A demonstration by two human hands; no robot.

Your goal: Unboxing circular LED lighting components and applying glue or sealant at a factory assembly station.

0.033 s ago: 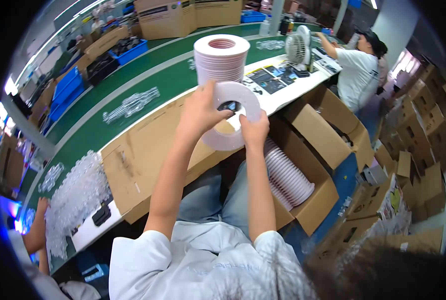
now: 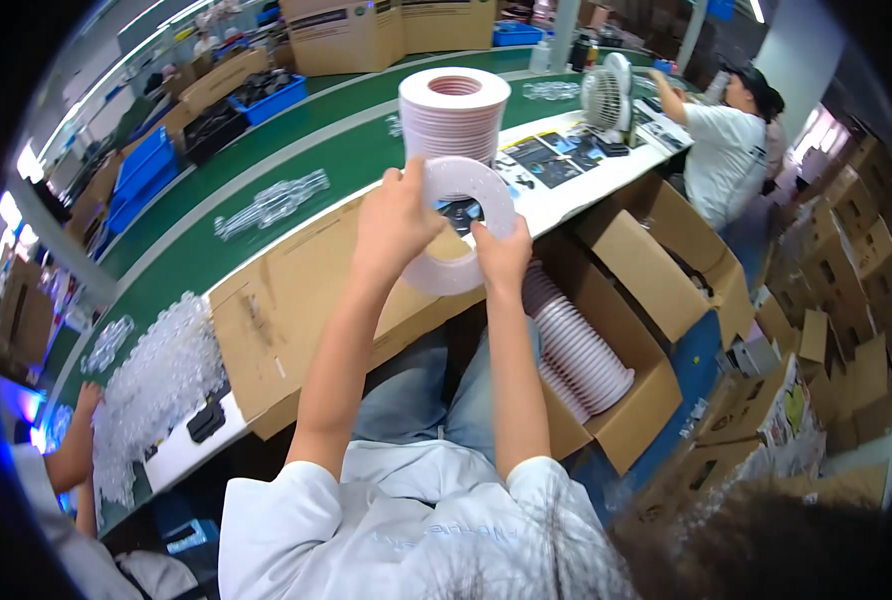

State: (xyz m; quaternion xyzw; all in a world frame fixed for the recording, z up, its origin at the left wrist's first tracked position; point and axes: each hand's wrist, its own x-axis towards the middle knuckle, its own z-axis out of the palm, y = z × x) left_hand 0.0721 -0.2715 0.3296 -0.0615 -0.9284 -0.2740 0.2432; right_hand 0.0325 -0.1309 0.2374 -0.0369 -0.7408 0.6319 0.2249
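Note:
A flat white plastic ring (image 2: 444, 276) is raised in front of me between my two hands. My left hand (image 2: 394, 215) grips its left edge, the thumb over the face near the hole. On the opposite side my right hand (image 2: 504, 252) clasps the rim, thumb at the inner edge. Just beyond them rises a tall stack of similar rings (image 2: 454, 125), its lower part hidden by my left hand and the held ring. Below lies a long flat cardboard box (image 2: 301, 305). More rings (image 2: 591, 350) fill an open carton (image 2: 638, 405) to my right.
A green conveyor (image 2: 191, 290) curves past, carrying clear plastic pieces (image 2: 271, 203). Clear plastic parts (image 2: 166, 370) are heaped at left, beside another person's hand (image 2: 89, 398). A fan (image 2: 606, 95) and printed sheets (image 2: 556, 155) occupy the white table. A co-worker (image 2: 721, 150) sits far right near stacked cartons (image 2: 856, 215).
The whole scene has shifted slightly to the right in view. The ring and both hands have moved a little left relative to the stack; the grip looks the same.

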